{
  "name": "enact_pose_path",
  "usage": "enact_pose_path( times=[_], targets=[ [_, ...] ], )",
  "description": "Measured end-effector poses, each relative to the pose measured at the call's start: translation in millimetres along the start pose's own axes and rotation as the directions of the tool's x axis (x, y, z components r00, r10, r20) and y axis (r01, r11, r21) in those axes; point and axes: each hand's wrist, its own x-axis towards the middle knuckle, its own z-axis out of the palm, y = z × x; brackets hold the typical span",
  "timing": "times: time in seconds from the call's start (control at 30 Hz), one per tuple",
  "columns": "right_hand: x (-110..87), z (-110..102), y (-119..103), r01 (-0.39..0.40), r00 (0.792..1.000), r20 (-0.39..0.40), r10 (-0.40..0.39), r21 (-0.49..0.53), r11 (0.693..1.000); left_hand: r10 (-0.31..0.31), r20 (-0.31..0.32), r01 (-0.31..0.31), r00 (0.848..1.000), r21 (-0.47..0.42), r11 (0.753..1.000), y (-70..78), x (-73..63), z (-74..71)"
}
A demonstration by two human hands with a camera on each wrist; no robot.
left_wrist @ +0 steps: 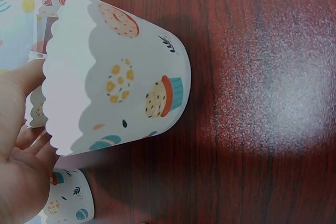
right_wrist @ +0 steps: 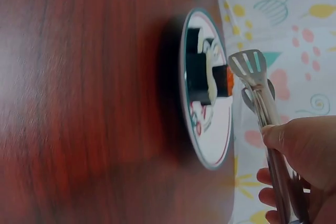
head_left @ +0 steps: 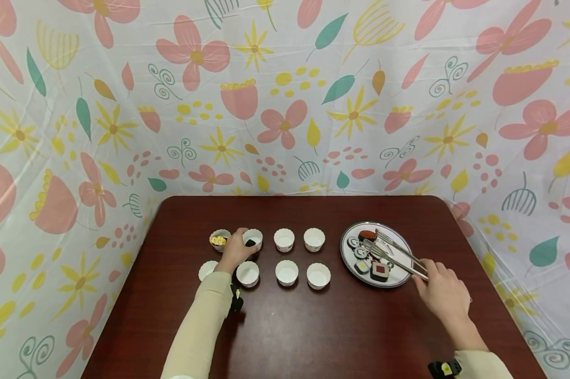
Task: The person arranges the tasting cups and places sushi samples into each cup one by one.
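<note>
My left hand (head_left: 236,253) grips the second white paper cup (head_left: 256,234) of the far row, thumb across its front and fingers at its left side. A small black piece (head_left: 250,243) shows inside the rim beside the thumb. My right hand (head_left: 445,295) holds metal serving tongs (head_left: 400,252), their arms apart above a white oval plate (head_left: 398,279). Several sushi pieces lie on the plate, among them a dark-sided square roll (head_left: 379,271) and a red-topped roll (head_left: 367,235) close to the tong tips. In the right wrist view the slotted tong head (right_wrist: 249,66) overlaps the backdrop.
Two rows of white paper cups stand on the dark wooden table (head_left: 285,331). The far-left cup holds yellow bits (head_left: 218,240). A front-row cup (left_wrist: 118,77) stands close before the left hand. A flowered cloth (head_left: 285,105) hangs behind the table.
</note>
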Motion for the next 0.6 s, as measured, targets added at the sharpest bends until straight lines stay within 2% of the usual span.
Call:
enact_pose_path(
  times=[0.3, 0.6],
  targets=[
    [-6.7, 3, 17, -0.018, 0.998, 0.054, 0.019, -0.011, 1.0, -0.005, 0.008, 0.005, 1.0, -0.013, 1.0, 0.9, -1.3, -1.6],
    [-8.2, 8, 23, -0.021, 0.995, 0.098, 0.022, -0.01, 1.0, -0.008, 0.008, 0.008, 1.0, -0.029, 1.0, 0.4, -0.6, -1.1]
  ],
)
